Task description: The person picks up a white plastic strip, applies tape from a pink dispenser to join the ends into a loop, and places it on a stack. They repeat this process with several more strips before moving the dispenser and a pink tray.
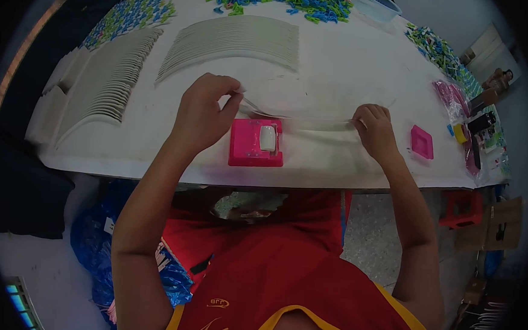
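Left hand and right hand pinch my strip lengthwise between them, sideways by the far edge of the pink box, left nearer.

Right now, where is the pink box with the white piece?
In the head view, the pink box sits near the middle front of the table, just below the pale strip, closer to the left hand than the right hand.

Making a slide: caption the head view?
Left hand and right hand hold a thin pale strip near a pink box.
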Available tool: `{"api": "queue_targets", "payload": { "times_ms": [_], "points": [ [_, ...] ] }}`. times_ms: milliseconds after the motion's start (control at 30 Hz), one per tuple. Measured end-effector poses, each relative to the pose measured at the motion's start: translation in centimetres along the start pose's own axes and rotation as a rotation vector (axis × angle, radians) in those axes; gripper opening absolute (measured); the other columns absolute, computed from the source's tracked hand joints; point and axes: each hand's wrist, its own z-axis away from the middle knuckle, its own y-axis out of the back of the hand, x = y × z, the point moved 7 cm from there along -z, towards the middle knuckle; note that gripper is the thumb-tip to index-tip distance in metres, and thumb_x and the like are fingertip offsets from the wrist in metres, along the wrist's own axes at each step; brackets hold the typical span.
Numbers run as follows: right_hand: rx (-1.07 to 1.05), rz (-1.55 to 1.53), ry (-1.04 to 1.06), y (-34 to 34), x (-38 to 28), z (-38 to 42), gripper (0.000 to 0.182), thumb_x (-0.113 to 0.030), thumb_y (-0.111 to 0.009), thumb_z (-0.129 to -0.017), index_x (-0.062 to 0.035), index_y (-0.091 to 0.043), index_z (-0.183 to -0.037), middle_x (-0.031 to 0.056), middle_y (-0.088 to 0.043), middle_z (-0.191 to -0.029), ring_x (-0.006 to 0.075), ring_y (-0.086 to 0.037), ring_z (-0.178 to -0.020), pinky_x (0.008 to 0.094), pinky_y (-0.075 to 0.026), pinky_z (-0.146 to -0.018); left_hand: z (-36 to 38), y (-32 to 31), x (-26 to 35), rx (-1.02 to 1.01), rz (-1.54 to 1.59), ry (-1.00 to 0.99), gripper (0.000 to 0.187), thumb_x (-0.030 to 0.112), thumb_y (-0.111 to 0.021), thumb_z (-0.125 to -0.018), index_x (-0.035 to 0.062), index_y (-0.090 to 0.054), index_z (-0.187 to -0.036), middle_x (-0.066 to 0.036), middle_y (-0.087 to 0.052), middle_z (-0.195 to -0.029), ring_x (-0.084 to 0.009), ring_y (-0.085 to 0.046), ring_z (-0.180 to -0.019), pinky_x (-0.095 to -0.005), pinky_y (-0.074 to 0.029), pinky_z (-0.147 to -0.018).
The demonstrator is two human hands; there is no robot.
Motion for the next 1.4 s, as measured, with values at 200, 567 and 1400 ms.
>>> {"api": "queue_targets", "payload": {
  "times_ms": [200, 567, 1400],
  "points": [
    [0.055, -0.105, 0.200, 3.2, -10.5, -6.5, 0.014, -0.009, -0.073, -0.086, -0.0084, -0.060, -0.092, 0.0049, -0.064, -0.091, 0.0271, -0.063, -0.087, 0.0407, -0.048, -0.087, -0.7, -3.5, 6.3, -0.079, -0.113, -0.328, 0.019, 0.006, -0.075, -0.084, 0.0031, -0.070, -0.102, -0.013, -0.070, -0.096, -0.0304, -0.067, -0.090, -0.0400, -0.055, -0.076],
    [-0.166, -0.330, 0.171, 0.7, -9.9, -6.4, 0.012, -0.010, -0.074, -0.086, -0.0057, -0.065, -0.094, 0.0077, -0.066, -0.087, 0.0279, -0.065, -0.075, 0.0391, -0.053, -0.069, 4.4, -0.4, -1.0, -0.412, -0.268, -0.029, 0.014, 0.019, -0.068, -0.090, 0.0057, -0.069, -0.094, -0.014, -0.069, -0.086, -0.0365, -0.067, -0.082, -0.0471, -0.053, -0.073],
    [-0.130, -0.551, 0.327, -5.4, -15.8, -6.8, 0.011, -0.006, -0.069, -0.082, -0.0054, -0.074, -0.092, 0.0095, -0.072, -0.088, 0.0294, -0.070, -0.081, 0.0396, -0.058, -0.072, 5.1, -1.1, 0.7, -0.277, -0.186, -0.278, 0.023, -0.004, -0.072, -0.072, 0.0050, -0.074, -0.093, -0.007, -0.070, -0.087, -0.0266, -0.065, -0.085, -0.0377, -0.054, -0.072]
  ]
}}
